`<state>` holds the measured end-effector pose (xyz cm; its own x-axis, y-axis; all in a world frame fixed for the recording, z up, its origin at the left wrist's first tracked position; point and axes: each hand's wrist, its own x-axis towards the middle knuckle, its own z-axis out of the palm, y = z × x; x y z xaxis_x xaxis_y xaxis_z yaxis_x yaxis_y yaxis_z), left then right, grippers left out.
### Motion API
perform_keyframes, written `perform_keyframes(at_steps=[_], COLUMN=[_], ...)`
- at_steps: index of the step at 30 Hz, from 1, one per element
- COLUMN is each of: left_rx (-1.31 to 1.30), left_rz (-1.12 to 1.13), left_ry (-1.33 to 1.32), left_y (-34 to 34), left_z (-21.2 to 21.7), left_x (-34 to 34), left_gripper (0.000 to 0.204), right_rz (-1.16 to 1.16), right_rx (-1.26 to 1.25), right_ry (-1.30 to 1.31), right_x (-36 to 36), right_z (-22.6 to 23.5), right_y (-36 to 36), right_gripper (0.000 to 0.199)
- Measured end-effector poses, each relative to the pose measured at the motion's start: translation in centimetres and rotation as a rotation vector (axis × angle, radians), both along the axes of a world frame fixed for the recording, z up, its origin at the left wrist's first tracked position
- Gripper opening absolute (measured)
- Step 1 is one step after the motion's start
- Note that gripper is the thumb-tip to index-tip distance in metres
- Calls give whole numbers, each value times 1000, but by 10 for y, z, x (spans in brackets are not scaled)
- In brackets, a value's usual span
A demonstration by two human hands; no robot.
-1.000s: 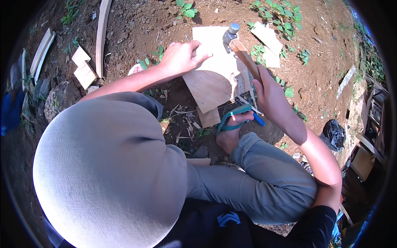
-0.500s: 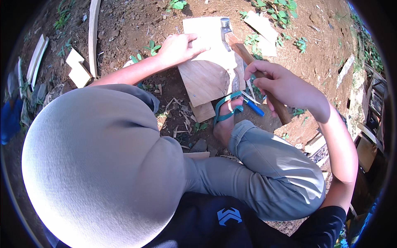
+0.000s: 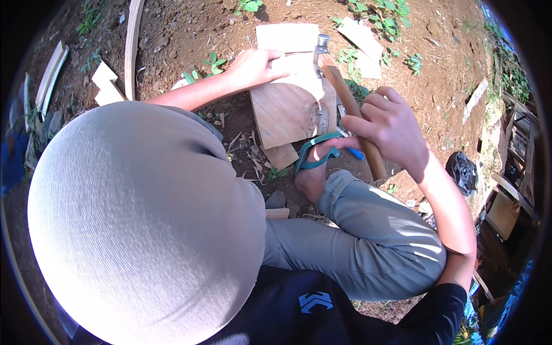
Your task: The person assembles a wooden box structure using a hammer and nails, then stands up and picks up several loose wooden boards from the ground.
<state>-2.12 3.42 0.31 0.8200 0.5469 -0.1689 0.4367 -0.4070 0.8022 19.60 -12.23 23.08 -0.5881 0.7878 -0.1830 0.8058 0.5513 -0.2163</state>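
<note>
My left hand grips the left edge of a pale wooden board, with thumb and forefinger over its sunlit face. Glare hides whether anything small is between them. My right hand is closed around the wooden handle of a hammer. The metal hammer head is over the board's upper right side; whether it touches the wood I cannot tell. A rough, darker patch marks the board's lower right. Another piece of wood shows under its lower edge, beside my foot in a green sandal.
A blue-handled tool lies partly hidden by the foot and hammer handle. Wood offcuts and a long strip lie at the left, another offcut at the far right. Shavings and small plants dot the soil. A black bag sits at right.
My right hand has shifted slightly left and down, and the hammer handle stands at a steeper angle. The blue-handled tool is more covered. My left hand stays on the board. The view has shifted slightly.
</note>
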Motion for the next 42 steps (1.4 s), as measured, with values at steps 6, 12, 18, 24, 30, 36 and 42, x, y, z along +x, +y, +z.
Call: perform_keyframes(at_steps=[6, 12, 18, 24, 30, 36, 42], left_rx=[-48, -54, -100, -144, -75, -74, -6], left_rz=[-10, 18, 13, 31, 51, 39, 32], left_ry=[64, 59, 71, 65, 21, 48, -2], left_y=[-3, -7, -6, -5, -8, -6, -4], left_z=[29, 32, 35, 31, 22, 20, 10], left_x=[6, -2, 1, 2, 2, 2, 1], left_gripper=[51, 55, 55, 53, 56, 59, 64], right_rz=[441, 378, -246, -346, -328, -381, -397], right_rx=[137, 55, 251, 584, 521, 523, 490], right_ry=[345, 680, 1101, 1475, 1396, 1450, 1390], right_x=[14, 3, -16, -31, -26, -30, -30], right_z=[-27, -66, -82, -113, -108, -111, -107], right_y=[5, -6, -41, -38, -36, -31, -27], right_gripper=[21, 28, 8, 14, 12, 12, 11])
